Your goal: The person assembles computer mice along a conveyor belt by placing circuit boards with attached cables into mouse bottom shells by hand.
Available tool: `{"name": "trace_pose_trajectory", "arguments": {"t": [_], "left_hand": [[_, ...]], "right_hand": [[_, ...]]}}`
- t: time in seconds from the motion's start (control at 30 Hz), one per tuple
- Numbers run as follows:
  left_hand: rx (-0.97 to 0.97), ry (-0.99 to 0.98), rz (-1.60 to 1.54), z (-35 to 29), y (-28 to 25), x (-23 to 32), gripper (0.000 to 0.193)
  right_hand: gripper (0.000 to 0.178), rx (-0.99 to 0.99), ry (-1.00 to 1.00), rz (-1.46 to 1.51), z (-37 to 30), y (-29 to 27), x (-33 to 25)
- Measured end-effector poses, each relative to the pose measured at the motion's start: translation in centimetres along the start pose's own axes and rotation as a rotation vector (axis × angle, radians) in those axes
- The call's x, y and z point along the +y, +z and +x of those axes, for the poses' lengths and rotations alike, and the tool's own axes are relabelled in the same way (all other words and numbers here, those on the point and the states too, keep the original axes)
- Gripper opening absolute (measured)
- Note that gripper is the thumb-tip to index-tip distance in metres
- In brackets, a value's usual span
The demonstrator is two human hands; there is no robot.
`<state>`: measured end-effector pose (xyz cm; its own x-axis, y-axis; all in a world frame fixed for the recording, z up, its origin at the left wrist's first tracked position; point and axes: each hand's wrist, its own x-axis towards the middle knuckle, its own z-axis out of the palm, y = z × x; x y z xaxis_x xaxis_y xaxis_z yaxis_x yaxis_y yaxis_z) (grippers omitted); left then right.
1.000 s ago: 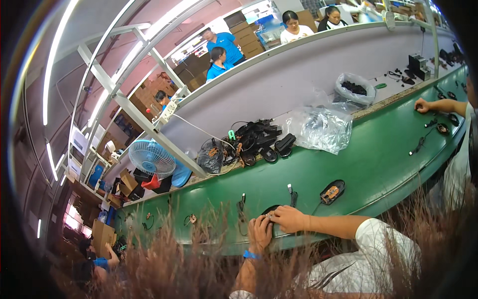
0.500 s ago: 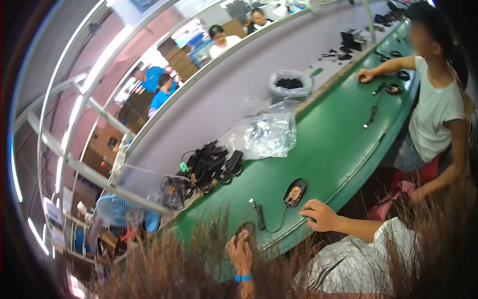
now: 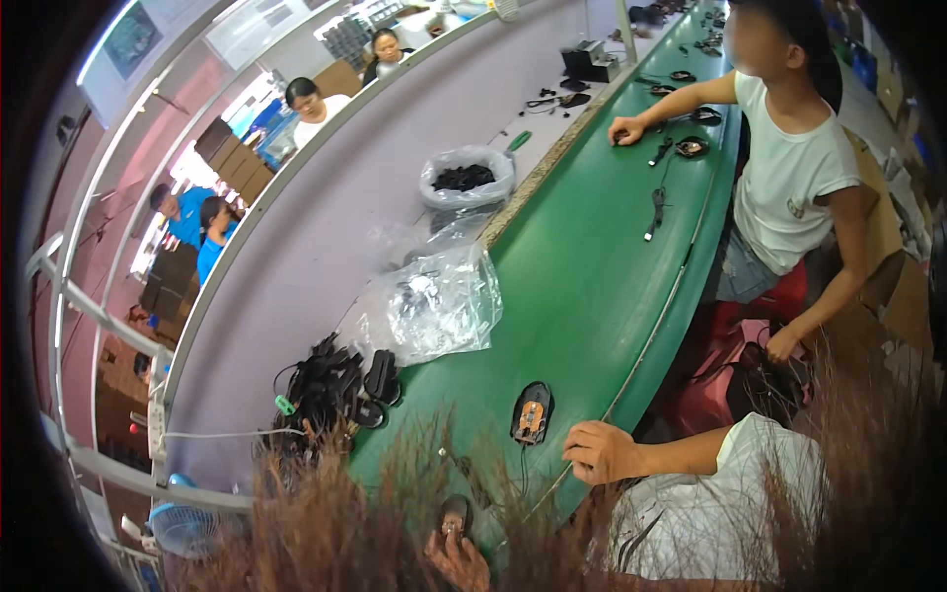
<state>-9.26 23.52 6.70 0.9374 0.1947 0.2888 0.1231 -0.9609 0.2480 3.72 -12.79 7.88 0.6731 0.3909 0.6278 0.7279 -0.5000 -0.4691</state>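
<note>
My right hand [image 3: 602,452] rests on the near edge of the green conveyor belt [image 3: 592,276], fingers curled, with nothing seen in it. Just left of it an open black mouse shell [image 3: 533,412] lies on the belt, with an orange board inside and a thin cable trailing toward me. My left hand [image 3: 459,560] is at the bottom edge, fingertips against a small black mouse part [image 3: 454,513]. Strands of my hair cover much of it, so its grip is unclear.
A heap of black mice and cables [image 3: 335,390] lies left of the belt, beside a crumpled clear plastic bag [image 3: 439,306] and a bag of black parts [image 3: 466,178]. A person in a white shirt [image 3: 789,168] works at the belt to my right. A small fan [image 3: 182,528] stands lower left.
The view has swung right and down along the belt, bringing the neighbouring person close. My hands, together a second ago, are now apart, the right one at the belt's edge.
</note>
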Motion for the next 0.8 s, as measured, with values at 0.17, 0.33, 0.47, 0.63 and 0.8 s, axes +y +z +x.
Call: {"name": "trace_pose_trajectory", "arguments": {"t": [0.17,0.33,0.47,0.63,0.8], "left_hand": [[-0.051,0.055,-0.013,-0.6,-2.1,0.6,0.04],[0.081,0.061,-0.07,1.1,-3.1,2.8,0.045],[0.273,-0.056,-0.176,-1.7,-6.4,2.4,0.044],[0.453,-0.222,-0.539,-0.5,-6.7,5.8,0.044],[0.391,0.092,-0.788,0.6,-10.9,8.3,0.044]], "right_hand": [[0.016,-0.11,0.04,0.08,0.5,0.2,-0.4],[0.017,-0.049,0.087,0.028,1.2,-0.7,-0.5],[0.018,-0.084,0.112,0.017,2.1,-3.8,-4.9],[0.02,-0.103,0.108,0.009,1.3,-4.3,-3.1],[0.018,-0.072,0.07,-0.006,3.4,-3.4,-2.6]]}}
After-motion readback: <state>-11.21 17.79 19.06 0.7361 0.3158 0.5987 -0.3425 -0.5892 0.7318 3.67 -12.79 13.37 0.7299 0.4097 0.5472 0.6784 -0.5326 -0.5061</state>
